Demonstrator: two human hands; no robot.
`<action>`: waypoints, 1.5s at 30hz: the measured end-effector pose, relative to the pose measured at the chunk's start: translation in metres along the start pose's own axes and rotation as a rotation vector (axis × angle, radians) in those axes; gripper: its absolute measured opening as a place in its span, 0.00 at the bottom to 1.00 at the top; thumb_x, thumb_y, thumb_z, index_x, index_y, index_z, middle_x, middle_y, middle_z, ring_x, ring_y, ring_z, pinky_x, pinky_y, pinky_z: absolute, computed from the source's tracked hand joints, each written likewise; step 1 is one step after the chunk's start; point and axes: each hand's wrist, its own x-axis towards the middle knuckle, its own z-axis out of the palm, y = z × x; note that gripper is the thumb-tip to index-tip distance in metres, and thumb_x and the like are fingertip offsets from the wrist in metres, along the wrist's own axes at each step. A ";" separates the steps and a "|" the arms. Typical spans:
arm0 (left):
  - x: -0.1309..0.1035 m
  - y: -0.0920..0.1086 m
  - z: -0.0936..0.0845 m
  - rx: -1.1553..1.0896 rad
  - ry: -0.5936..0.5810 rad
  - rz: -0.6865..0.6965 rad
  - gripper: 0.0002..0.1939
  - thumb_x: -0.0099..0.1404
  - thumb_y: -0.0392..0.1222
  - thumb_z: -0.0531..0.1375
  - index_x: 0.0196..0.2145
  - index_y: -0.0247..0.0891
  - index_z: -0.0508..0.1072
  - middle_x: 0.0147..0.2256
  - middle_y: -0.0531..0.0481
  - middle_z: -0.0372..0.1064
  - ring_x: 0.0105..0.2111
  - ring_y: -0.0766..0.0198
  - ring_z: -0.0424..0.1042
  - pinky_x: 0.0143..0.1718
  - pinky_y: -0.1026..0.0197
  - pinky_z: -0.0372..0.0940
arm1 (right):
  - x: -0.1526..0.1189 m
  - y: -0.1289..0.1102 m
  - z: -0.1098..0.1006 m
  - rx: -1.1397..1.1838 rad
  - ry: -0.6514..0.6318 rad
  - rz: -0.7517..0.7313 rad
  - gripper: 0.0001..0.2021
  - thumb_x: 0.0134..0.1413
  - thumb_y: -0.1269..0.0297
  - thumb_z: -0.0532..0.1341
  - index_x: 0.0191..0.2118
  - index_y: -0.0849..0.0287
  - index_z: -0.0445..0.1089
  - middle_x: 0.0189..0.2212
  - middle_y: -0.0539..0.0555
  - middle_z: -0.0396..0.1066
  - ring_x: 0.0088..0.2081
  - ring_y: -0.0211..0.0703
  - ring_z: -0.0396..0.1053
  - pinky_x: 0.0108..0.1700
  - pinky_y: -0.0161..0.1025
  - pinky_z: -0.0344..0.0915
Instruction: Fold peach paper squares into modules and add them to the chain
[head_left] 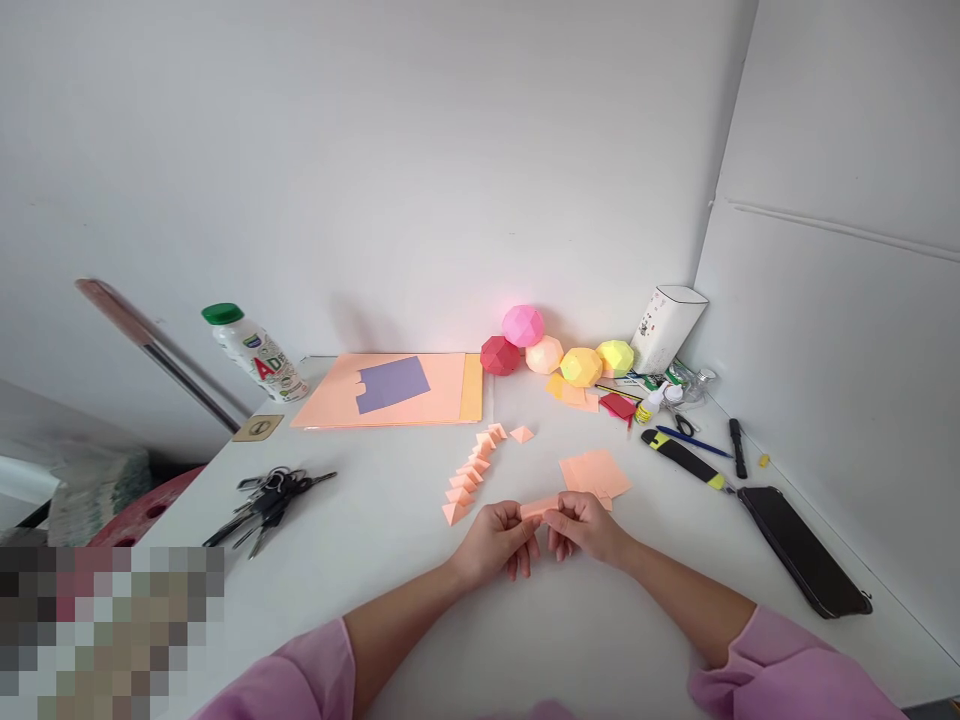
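Observation:
A small folded strip of peach paper (539, 508) is stretched between my two hands, above the near middle of the white table. My left hand (493, 541) pinches its left end between thumb and fingers. At the right end, my right hand (592, 526) pinches it the same way. Just beyond my right hand lie flat peach paper pieces (598, 474), overlapping each other. A slanting row of small folded peach pieces (470, 473) stands beyond my left hand, with one separate folded piece (522, 434) near its far end.
Faceted paper balls (581, 367) sit by the back wall, left of a white box (667, 328). Peach sheets (330, 400) and a bottle (259, 355) are back left, keys (271, 505) nearer. A cutter (684, 459) and black case (802, 550) lie right.

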 end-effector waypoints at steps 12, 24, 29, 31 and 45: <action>-0.002 -0.001 0.000 0.056 -0.062 0.101 0.14 0.59 0.50 0.56 0.27 0.35 0.64 0.24 0.52 0.66 0.18 0.70 0.65 0.14 0.68 0.56 | -0.001 0.000 0.001 0.016 -0.047 -0.035 0.14 0.53 0.56 0.58 0.27 0.63 0.64 0.21 0.50 0.70 0.18 0.33 0.66 0.20 0.30 0.59; -0.004 -0.009 0.006 0.099 0.003 0.104 0.09 0.58 0.45 0.55 0.28 0.36 0.64 0.18 0.55 0.65 0.16 0.70 0.61 0.15 0.67 0.55 | -0.003 -0.004 0.008 -0.030 -0.038 0.013 0.02 0.43 0.72 0.56 0.27 0.61 0.65 0.20 0.48 0.67 0.21 0.34 0.63 0.23 0.31 0.60; -0.006 -0.005 0.005 0.078 0.001 0.090 0.06 0.56 0.41 0.56 0.26 0.37 0.63 0.17 0.57 0.63 0.14 0.71 0.60 0.15 0.68 0.55 | -0.001 -0.002 0.003 -0.033 -0.036 0.002 0.01 0.41 0.72 0.56 0.25 0.61 0.63 0.18 0.47 0.66 0.18 0.33 0.64 0.20 0.30 0.58; -0.005 -0.003 0.003 0.053 -0.001 0.088 0.06 0.56 0.40 0.56 0.24 0.37 0.63 0.15 0.57 0.63 0.13 0.71 0.59 0.15 0.68 0.55 | 0.001 0.001 -0.002 0.009 -0.047 -0.004 0.02 0.42 0.71 0.56 0.24 0.60 0.60 0.18 0.47 0.67 0.17 0.34 0.64 0.18 0.30 0.56; -0.004 -0.011 0.003 0.060 -0.007 0.124 0.07 0.57 0.42 0.55 0.26 0.36 0.63 0.17 0.56 0.63 0.15 0.71 0.61 0.16 0.67 0.56 | -0.003 0.002 0.005 -0.070 -0.082 -0.110 0.07 0.51 0.63 0.57 0.29 0.61 0.65 0.22 0.48 0.64 0.23 0.35 0.63 0.25 0.33 0.63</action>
